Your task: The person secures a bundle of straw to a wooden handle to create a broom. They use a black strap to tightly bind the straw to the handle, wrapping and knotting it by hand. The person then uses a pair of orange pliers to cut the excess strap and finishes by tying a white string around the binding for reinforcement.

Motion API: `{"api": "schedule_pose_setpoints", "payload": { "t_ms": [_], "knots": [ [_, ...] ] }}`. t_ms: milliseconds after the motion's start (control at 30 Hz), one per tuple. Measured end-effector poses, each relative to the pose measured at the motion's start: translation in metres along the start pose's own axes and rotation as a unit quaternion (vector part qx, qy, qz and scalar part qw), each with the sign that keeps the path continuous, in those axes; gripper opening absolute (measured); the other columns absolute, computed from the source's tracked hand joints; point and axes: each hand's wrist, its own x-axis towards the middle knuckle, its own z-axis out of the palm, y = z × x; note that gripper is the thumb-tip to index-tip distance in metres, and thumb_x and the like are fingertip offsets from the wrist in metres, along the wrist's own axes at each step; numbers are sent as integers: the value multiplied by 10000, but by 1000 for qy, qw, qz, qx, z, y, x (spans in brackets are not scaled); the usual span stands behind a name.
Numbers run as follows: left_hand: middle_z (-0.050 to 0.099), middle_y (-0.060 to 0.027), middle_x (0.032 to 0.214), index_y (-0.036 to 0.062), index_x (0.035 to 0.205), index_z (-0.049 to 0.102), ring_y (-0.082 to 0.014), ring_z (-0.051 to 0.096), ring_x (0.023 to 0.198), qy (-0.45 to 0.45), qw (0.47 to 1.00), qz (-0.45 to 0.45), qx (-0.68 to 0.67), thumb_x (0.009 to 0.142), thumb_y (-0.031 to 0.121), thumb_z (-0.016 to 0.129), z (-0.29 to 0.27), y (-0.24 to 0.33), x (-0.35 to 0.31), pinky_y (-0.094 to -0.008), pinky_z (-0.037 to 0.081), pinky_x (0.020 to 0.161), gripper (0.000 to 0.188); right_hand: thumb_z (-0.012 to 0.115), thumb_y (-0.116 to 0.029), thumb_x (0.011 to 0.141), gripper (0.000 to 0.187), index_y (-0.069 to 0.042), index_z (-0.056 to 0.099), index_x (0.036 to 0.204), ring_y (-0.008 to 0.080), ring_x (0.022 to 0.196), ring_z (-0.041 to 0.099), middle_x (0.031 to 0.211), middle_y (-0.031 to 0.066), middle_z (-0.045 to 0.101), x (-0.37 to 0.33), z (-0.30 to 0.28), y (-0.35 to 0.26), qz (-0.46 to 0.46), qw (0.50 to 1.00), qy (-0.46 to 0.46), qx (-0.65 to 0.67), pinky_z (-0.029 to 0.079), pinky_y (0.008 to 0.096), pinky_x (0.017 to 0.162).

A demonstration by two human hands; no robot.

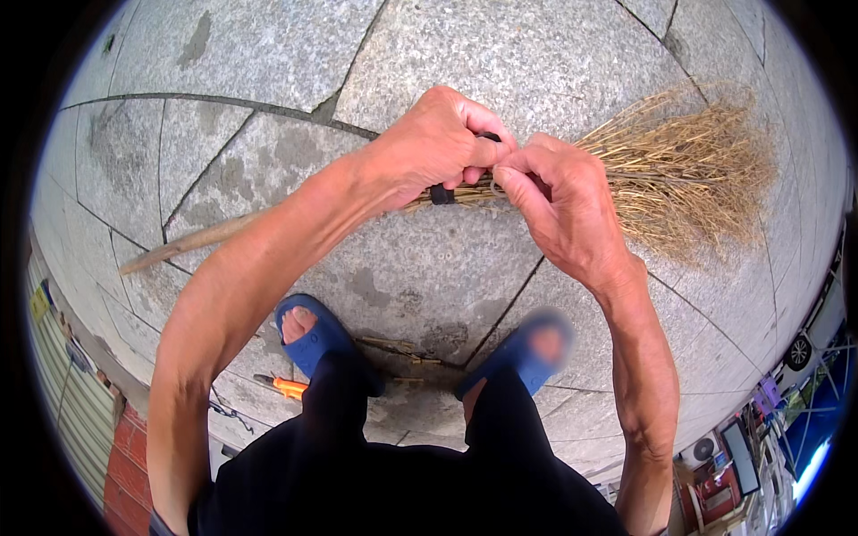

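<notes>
A twig broom [688,170] lies across the paving, its straw-coloured brush fanned out to the right and its wooden handle [192,239] pointing left beneath my left forearm. A black band [442,194] wraps the bundled stems near the middle. Just above that binding, my left hand [438,147] is closed, with a bit of black strip [488,137] showing between its fingers. My right hand [563,192] meets it fingertip to fingertip in a pinch. Next to the right thumb curves a thin pale loop [497,188]; what exactly the right fingertips grip is hidden.
Orange-handled cutters [288,387] rest on the ground beside my left foot in a blue slipper [323,344]. Broken twig pieces [398,348] lie between my feet. The ground is grey stone slabs [429,268] with dark joints. A parked vehicle's wheel [798,352] appears at far right.
</notes>
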Motion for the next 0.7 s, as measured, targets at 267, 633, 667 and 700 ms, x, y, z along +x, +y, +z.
{"api": "schedule_pose_setpoints", "payload": {
  "t_ms": [267,633,667,700],
  "knots": [
    [584,-39,673,-37,910,692,-81,503,565,-40,998,-3,-53,871,-10,655,-6,-2,4,-212,367,462,60,622,-94,841,166,-16,723,947,285,711,638,843,142,677,6,-6,16,108,994,-21,-13,507,386,669],
    [608,-63,706,-33,868,697,-74,515,576,-81,996,23,19,847,-29,661,-18,-4,9,-203,356,443,42,679,-167,750,131,-43,722,748,226,580,605,595,84,625,19,-2,26,128,991,-38,0,503,380,616],
    [610,-62,704,-32,864,699,-73,515,574,-89,995,23,39,843,-24,664,-19,-3,9,-203,354,440,41,684,-176,742,131,-51,725,746,214,577,599,600,79,631,20,-3,26,142,989,-43,8,503,375,614],
    [613,-60,690,-27,840,699,-77,525,582,-78,995,27,55,817,-17,666,-18,-1,8,-216,369,456,42,689,-184,734,131,-60,728,744,203,575,592,605,73,636,21,-4,26,156,986,-48,15,503,369,613]
  ]
}}
